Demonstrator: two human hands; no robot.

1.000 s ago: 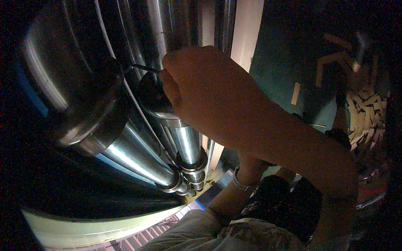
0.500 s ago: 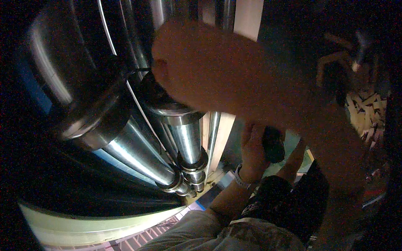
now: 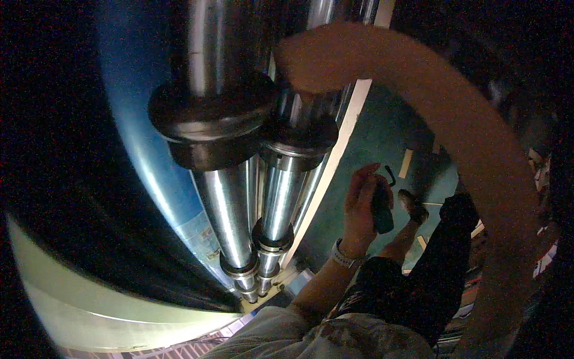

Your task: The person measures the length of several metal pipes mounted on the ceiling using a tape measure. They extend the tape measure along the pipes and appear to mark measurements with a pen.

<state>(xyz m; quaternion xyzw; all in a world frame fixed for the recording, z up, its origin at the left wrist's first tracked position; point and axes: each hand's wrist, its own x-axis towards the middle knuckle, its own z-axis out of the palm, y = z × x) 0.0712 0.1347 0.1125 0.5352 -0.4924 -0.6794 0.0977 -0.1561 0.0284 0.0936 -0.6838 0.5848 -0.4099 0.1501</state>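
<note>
My left hand (image 3: 360, 190), with a pale band at the wrist, is closed around a dark, oblong handheld object (image 3: 382, 210). A thin dark loop (image 3: 390, 175) sticks out beside its top; its exact kind I cannot make out. From the right, my right arm (image 3: 472, 113) arches over to my right hand (image 3: 317, 58). That hand is in shadow and blurred, in front of the upper part of a shiny metal cylinder (image 3: 284, 185). Its fingers do not show clearly, nor whether they touch the metal. A larger stepped metal cylinder (image 3: 222, 209) with a dark collar stands left of it.
A blue curved surface (image 3: 140, 161) lies behind the cylinders at left. A pale wooden strip (image 3: 326, 173) runs along their right side. Below are a greenish floor (image 3: 341, 206), loose wood pieces (image 3: 406, 163) and my shoe (image 3: 413, 207). A pale curved panel (image 3: 72, 299) fills the lower left.
The view has turned, so the cylinders look more upright and more floor shows. My right hand appears farther up and right, covering less of the cylinders. My left hand keeps hold of the dark object.
</note>
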